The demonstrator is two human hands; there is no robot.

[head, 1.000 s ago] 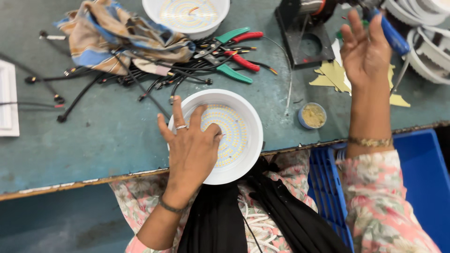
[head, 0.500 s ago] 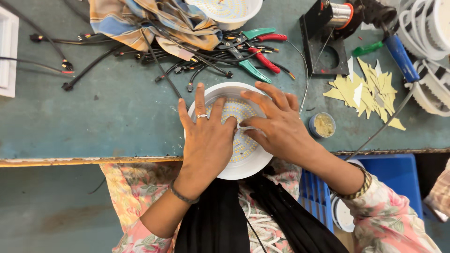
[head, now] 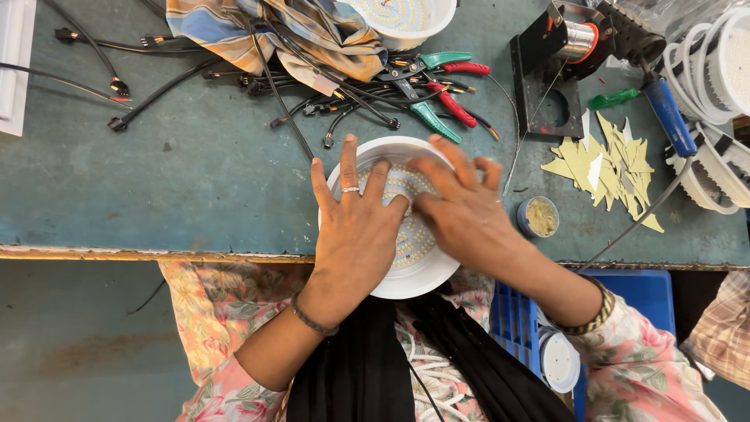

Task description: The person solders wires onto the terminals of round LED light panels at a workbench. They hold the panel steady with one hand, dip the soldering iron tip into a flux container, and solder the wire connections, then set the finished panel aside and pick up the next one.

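Head view: a round white lamp housing (head: 402, 266) is being pressed flat at the near edge of the teal, worn counter (head: 195, 187), directly under both hands. The left hand (head: 355, 230) is being laid open, fingers spread, over its left half; the right hand (head: 461, 207), blurred, is being held open across the upper right, seemingly gripping nothing. Neither is nearer; both are touching. The dish is being shown as smooth plastic, its dotted yellow LED board (head: 410, 238) lying inside.
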